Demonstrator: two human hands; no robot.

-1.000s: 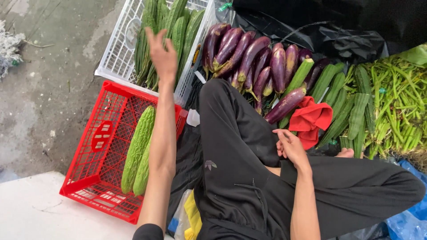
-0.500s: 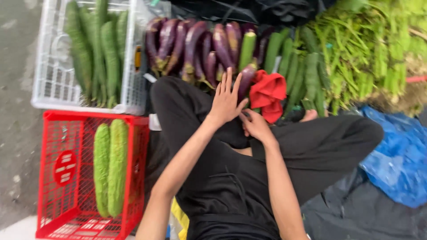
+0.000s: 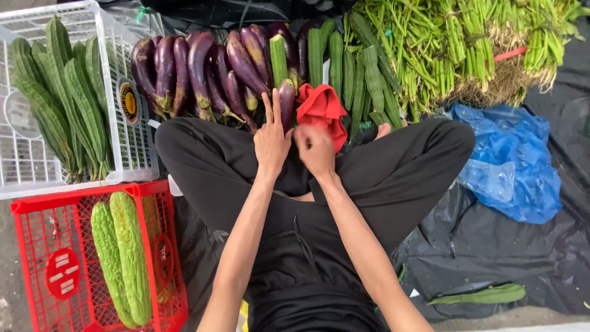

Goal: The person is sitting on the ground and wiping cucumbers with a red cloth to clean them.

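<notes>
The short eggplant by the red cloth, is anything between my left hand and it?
Nothing visible. The left hand has its fingertips right at the short eggplant, with no object between them. The red cloth lies beside it, by the right hand.

Round dark label with yellow ring [image 3: 128, 102] on your white crate's side at ten o'clock, round red label with white strips [image 3: 62, 274] on the red crate at eight o'clock, crumpled blue plastic bag [image 3: 510, 160] at three o'clock

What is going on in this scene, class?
A person sits cross-legged on the ground among piles of vegetables. The left hand rests its fingers against a purple eggplant at the front of the pile. The right hand touches a red cloth beside it. A red crate at the person's left holds two bitter gourds.
</notes>
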